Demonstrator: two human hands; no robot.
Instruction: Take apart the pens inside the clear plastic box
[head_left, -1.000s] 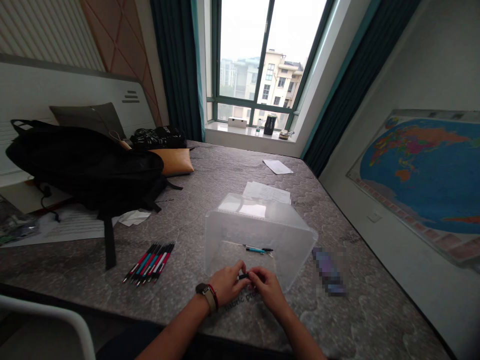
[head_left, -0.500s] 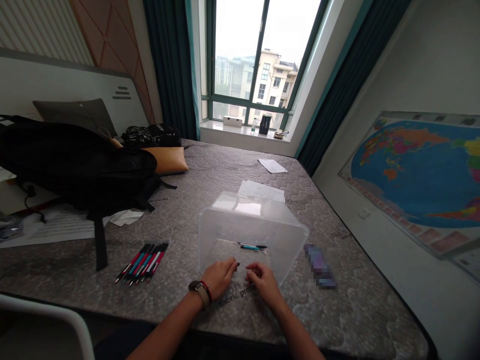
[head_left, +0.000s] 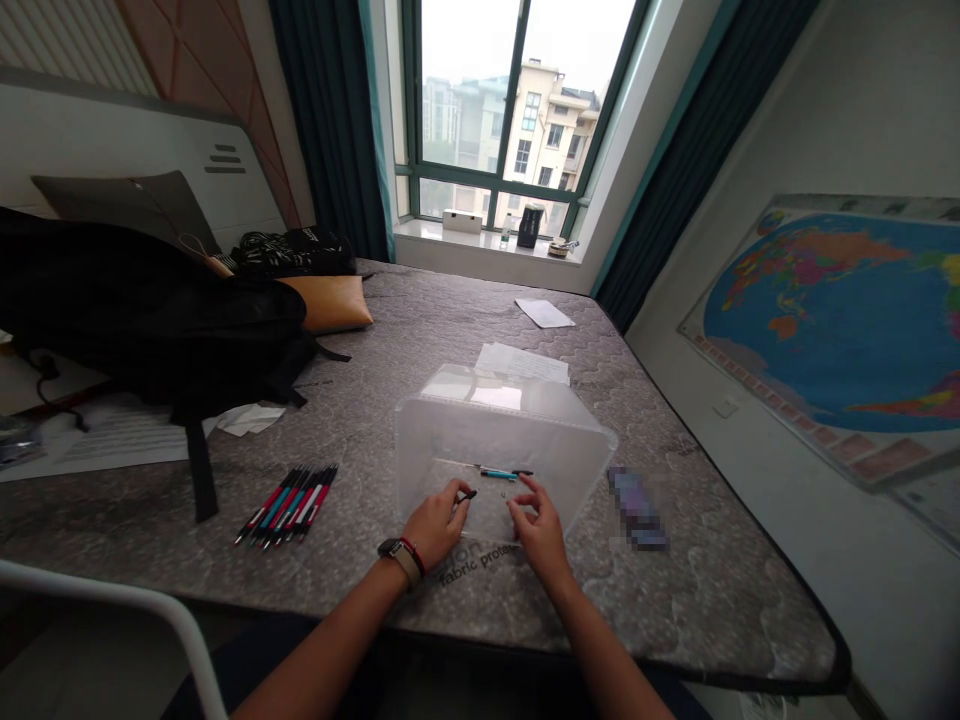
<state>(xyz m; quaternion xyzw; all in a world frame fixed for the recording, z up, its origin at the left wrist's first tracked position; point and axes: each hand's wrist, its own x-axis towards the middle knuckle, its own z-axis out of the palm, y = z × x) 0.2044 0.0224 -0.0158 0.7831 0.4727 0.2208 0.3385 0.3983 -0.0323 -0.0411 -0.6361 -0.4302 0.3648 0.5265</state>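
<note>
A translucent plastic box (head_left: 510, 425) lies on its side with its opening toward me. My left hand (head_left: 436, 524), wearing a watch and a red band, is at the opening, its thumb and fingers pinched on a small black pen part (head_left: 466, 496). My right hand (head_left: 541, 525) reaches into the box with fingers bent and thumb apart from the index finger. That index fingertip is close to the right end of a blue pen barrel (head_left: 498, 474); whether they touch is unclear. A thin pen refill (head_left: 456, 463) and a tiny loose piece (head_left: 503, 494) lie there too.
Several pens (head_left: 289, 507) lie in a row on the mattress (head_left: 360, 420) at left. A black backpack (head_left: 150, 320) and papers are beyond them. A blurred, phone-like object (head_left: 636, 508) is right of the box. More sheets (head_left: 525, 361) lie behind it.
My right hand has moved forward into the box toward the blue pen barrel, its fingers opening. My left hand shifts slightly, still with the black part. The view has tilted down a little.
</note>
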